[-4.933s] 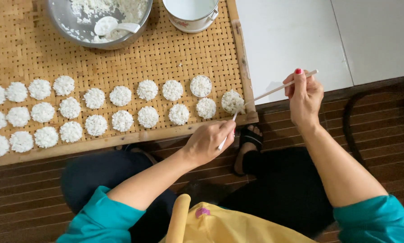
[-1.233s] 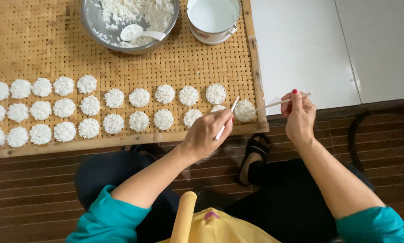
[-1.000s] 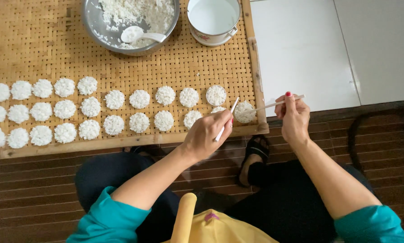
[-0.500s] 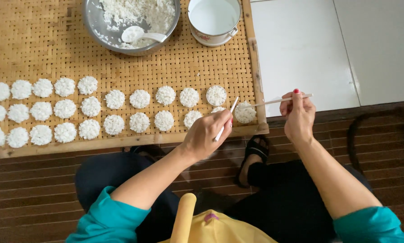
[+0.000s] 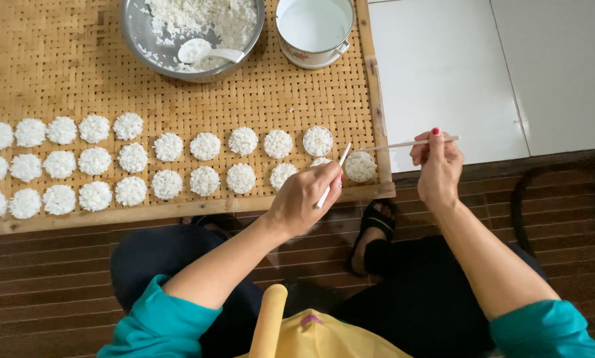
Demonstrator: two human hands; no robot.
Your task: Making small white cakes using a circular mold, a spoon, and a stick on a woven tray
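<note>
- Seen from above, a seated person's left hand [image 5: 307,195] is closed around a thin white stick [image 5: 334,174], its tip pointing toward the far-right end of a woven bamboo tray [image 5: 59,73].
- The right hand [image 5: 436,169], nails painted red, pinches a second thin stick [image 5: 410,143] between thumb and fingertips; this stick runs level, its far end reaching to a round rice cake [image 5: 361,166] at the tray's right edge.
- That rice cake sits in what looks like a small ring mould, just inside the tray's wooden frame [image 5: 376,99], near the front right corner.
- Rows of finished white rice cakes [image 5: 132,159] stretch leftward across the tray in three lines, each disc set apart from its neighbours.
- At the tray's far side stands a metal bowl [image 5: 138,33] of loose white rice, with a white spoon [image 5: 205,52] lying in it.
- Beside the bowl, to its right, stands a white enamel mug [image 5: 314,33] with a small red floral pattern on its side, holding a pale liquid.
- The tray rests on a dark slatted wooden floor [image 5: 46,265]; pale tiles [image 5: 483,73] lie to the right.
- The person wears teal sleeves [image 5: 158,325] and a yellow apron [image 5: 324,338]; a black sandal [image 5: 370,229] shows below the tray.
</note>
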